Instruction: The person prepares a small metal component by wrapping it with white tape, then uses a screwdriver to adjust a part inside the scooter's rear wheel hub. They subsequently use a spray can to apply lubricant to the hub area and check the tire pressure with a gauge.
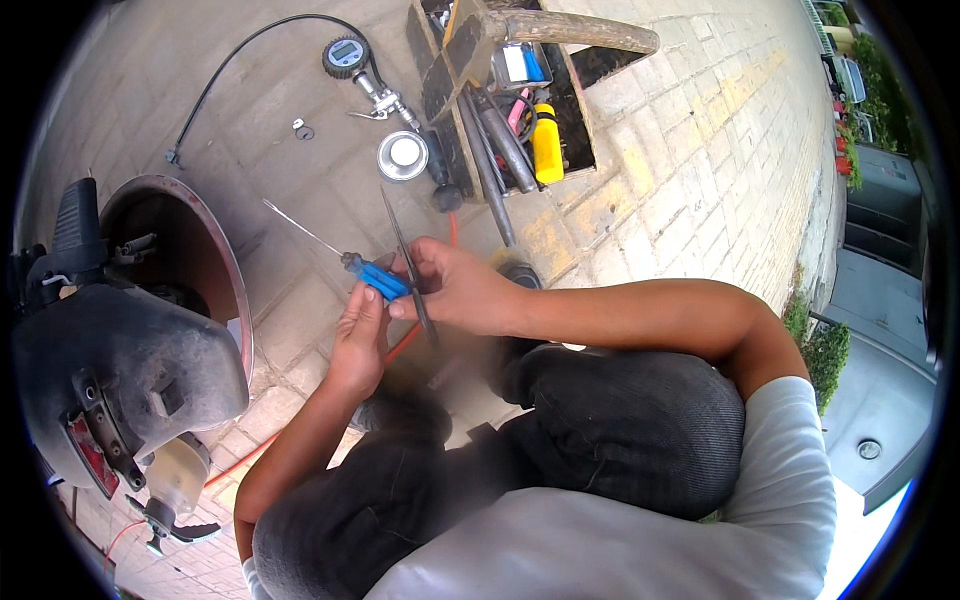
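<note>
My left hand point(360, 330) is closed on a blue-handled tool point(378, 281), whose thin bright metal shaft points up and left. My right hand point(445, 285) also touches the blue handle and grips a long dark pointed metal rod point(400, 230) that crosses it almost upright. Both hands are above the paving, in front of my knees. Beyond them lie a round silver disc with a white centre point(404, 150) and a pressure gauge point(345, 58) with a black hose.
A wooden toolbox point(585, 140) holds bars and a yellow bottle point(547, 145). A scuffed black vehicle part point(150, 350) and a round basin point(234, 255) stand at left. An orange hose point(230, 472) crosses the paving point(680, 190). Planting and grey panels are at far right.
</note>
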Motion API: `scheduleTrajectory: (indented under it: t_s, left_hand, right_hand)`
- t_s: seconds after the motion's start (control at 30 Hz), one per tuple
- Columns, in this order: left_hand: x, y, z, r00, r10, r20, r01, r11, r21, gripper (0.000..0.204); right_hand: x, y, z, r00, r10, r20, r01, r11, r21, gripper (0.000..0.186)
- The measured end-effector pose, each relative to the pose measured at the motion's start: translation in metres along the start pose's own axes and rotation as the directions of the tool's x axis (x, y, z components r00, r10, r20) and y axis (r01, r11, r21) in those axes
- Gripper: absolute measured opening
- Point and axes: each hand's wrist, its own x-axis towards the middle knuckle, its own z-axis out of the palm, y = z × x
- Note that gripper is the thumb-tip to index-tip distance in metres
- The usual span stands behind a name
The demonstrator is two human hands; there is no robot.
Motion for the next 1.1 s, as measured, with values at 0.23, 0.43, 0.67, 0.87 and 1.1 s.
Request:
scheduleTrajectory:
  t_s: [0.23, 0.43, 0.67, 0.87, 1.1]
  left_hand:
    - [-0.008, 0.009, -0.018, 0.993, -0.086, -0.079, 0.103, 0.966, 0.238, 0.077]
    - [-0.027, 0.001, -0.038, 0.937, -0.172, -0.304, 0.223, 0.964, 0.143, 0.057]
    - [-0.057, 0.012, -0.056, 0.888, -0.065, -0.454, 0.184, 0.958, 0.222, 0.056]
    - [-0.074, 0.008, -0.057, 0.850, -0.053, -0.524, 0.169, 0.970, 0.175, 0.058]
    - [-0.062, 0.008, -0.056, 0.853, -0.073, -0.517, 0.191, 0.965, 0.180, 0.059]
  right_hand:
    - [-0.065, -0.042, -0.089, 0.945, 0.075, -0.317, -0.060, 0.997, 0.056, 0.038]
    - [-0.060, -0.045, -0.182, 0.650, -0.207, -0.731, -0.331, 0.789, -0.518, 0.039]
    - [0.075, -0.066, -0.264, 0.617, -0.584, -0.528, -0.451, 0.288, -0.845, 0.034]
    - [0.111, -0.062, -0.284, 0.704, -0.485, -0.520, -0.505, 0.173, -0.845, 0.041]
    - [0.081, -0.061, -0.280, 0.623, -0.538, -0.569, -0.383, 0.424, -0.821, 0.052]
